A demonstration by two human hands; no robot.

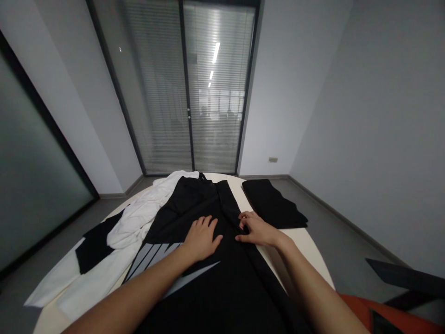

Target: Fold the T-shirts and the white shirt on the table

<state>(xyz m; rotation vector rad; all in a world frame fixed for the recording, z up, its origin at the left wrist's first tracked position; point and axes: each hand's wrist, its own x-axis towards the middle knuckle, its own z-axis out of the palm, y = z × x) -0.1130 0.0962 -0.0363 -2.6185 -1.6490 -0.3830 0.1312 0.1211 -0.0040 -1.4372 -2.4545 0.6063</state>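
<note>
A black garment (205, 211) with a grey printed pattern lies spread over the round table, running toward me. My left hand (202, 239) rests palm down on its middle, fingers stretched and thumb apart. Along the garment's right side runs a narrow folded-over strip (229, 204). At this strip my right hand (255, 228) has its fingers curled toward the thumb, with black cloth between them. Parts of the print are covered by my left forearm.
White clothing (139, 218) with a black piece (95, 246) lies at the left. A folded black cloth (273, 204) sits on the cream table (309, 248) at right. Beyond are a glass partition with blinds (163, 93) and an orange-red chair (361, 308) at lower right.
</note>
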